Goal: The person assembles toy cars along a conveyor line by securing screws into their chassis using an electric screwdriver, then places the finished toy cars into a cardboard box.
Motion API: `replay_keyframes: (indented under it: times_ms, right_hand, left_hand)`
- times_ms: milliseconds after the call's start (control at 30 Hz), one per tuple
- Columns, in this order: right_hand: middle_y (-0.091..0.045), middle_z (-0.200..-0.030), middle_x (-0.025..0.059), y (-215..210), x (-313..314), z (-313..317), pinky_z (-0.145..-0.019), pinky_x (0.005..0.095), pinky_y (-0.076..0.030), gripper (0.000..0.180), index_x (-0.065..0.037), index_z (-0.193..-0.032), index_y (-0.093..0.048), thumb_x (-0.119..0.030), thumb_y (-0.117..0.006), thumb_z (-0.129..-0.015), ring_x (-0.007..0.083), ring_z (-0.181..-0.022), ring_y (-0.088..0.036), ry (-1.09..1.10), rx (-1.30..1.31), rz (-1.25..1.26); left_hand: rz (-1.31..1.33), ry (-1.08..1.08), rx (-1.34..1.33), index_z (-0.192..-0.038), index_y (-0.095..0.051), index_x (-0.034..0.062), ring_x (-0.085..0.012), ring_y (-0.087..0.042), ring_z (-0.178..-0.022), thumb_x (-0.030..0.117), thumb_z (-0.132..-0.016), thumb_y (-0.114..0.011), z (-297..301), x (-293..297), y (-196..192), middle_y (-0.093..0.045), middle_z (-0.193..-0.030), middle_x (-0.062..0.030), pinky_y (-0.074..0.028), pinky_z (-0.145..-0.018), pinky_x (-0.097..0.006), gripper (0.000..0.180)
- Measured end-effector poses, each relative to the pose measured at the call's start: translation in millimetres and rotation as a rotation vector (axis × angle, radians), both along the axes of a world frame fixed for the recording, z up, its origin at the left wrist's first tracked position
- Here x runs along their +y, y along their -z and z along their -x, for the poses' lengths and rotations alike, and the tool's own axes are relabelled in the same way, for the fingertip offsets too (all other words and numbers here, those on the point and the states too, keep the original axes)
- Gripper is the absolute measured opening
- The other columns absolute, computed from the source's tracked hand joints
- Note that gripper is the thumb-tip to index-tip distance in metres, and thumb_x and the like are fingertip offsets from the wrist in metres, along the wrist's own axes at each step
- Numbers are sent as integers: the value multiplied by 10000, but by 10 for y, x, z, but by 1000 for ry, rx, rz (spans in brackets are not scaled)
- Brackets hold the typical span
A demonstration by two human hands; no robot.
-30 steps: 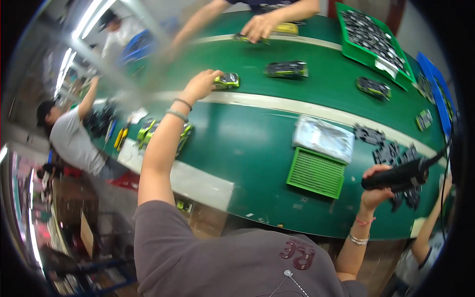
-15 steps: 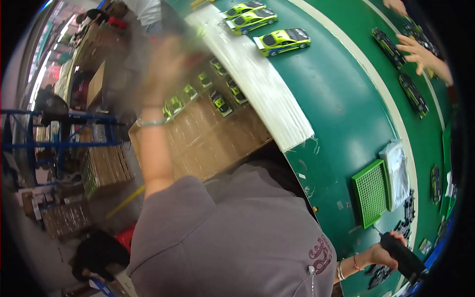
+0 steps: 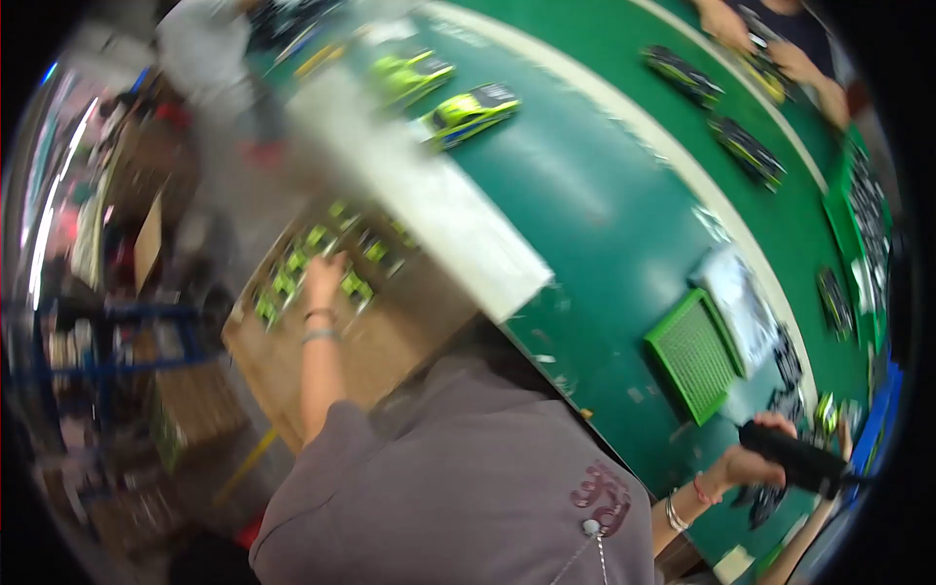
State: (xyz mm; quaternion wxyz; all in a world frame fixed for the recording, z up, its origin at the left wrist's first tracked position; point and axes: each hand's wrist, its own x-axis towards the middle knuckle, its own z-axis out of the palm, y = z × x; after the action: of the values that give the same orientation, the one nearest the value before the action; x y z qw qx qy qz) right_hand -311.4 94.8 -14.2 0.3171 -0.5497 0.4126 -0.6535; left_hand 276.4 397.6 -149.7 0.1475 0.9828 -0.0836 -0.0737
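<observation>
My left hand [image 3: 325,278] reaches down into a cardboard box [image 3: 400,341] at the left. Its fingers are bent against a yellow-green toy car [image 3: 357,291], though blur softens the grip. Rows of similar toy cars stand in the box around it. At the lower right, my right hand [image 3: 760,460] is wrapped round a black electric screwdriver [image 3: 795,456], its thin bit pointing up and left toward a green plastic basket [image 3: 694,356]. Two more yellow-green cars, one a finished-looking toy car [image 3: 473,114], sit on the green table.
White foam sheet [image 3: 444,219] covers the table edge beside the box. Clear plastic bags [image 3: 741,307] lie against the basket. Beyond, a green conveyor [image 3: 624,107] carries dark car chassis [image 3: 746,151]. A co-worker's hands [image 3: 726,24] work across it. Another person [image 3: 205,49] stands at the upper left.
My left hand has come down from a blurred position higher up to the cars in the box, where one more car shows beside it. My right hand keeps hold of the screwdriver. The view has shifted.
</observation>
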Motion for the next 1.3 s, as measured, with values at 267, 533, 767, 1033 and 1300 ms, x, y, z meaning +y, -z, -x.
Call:
replay_keyframes:
  times_ms: [267,533,767,1033,1300]
  right_hand:
    - [-478,-687,89,-118,55,-401,-564,274,-423,902,0,-880,-453,-856,-343,-620,174,-593,-484,61,-72,-9]
    - [-461,-664,73,-106,107,-334,-549,275,-413,898,-15,-831,-433,-872,-360,-572,159,-568,-474,-72,-128,0]
    - [-455,-642,70,-147,76,-405,-537,280,-410,883,-35,-822,-424,-880,-335,-582,160,-546,-463,-37,-204,-47]
    - [-460,-648,71,-177,65,-338,-536,276,-412,892,-30,-834,-424,-877,-320,-576,162,-560,-472,22,-216,-73]
    - [-479,-641,74,-118,73,-344,-527,262,-402,898,-11,-816,-444,-874,-285,-620,154,-556,-481,24,-189,-37]
  left_hand:
    - [725,583,-395,-871,-601,-11,-162,-604,-680,153,-856,-562,159,-1825,-1882,-640,-762,-114,-468,-622,-287,169]
    - [732,1953,-338,-1066,-507,37,-314,-484,-1046,190,-752,-653,1948,-4564,-2018,-538,-1079,-140,-398,-901,-374,379]
    - [316,1838,-215,-1043,-459,56,-329,-501,-1010,79,-686,-659,2347,-5497,-1625,-550,-1030,-157,-410,-875,-382,410]
    - [628,1988,-45,-993,-508,39,-291,-539,-846,131,-682,-704,2685,-4743,-1952,-541,-906,-126,-444,-745,-351,379]
    - [539,2239,170,-965,-552,47,-298,-542,-872,162,-696,-703,2935,-3956,-2002,-552,-954,-117,-453,-757,-362,329]
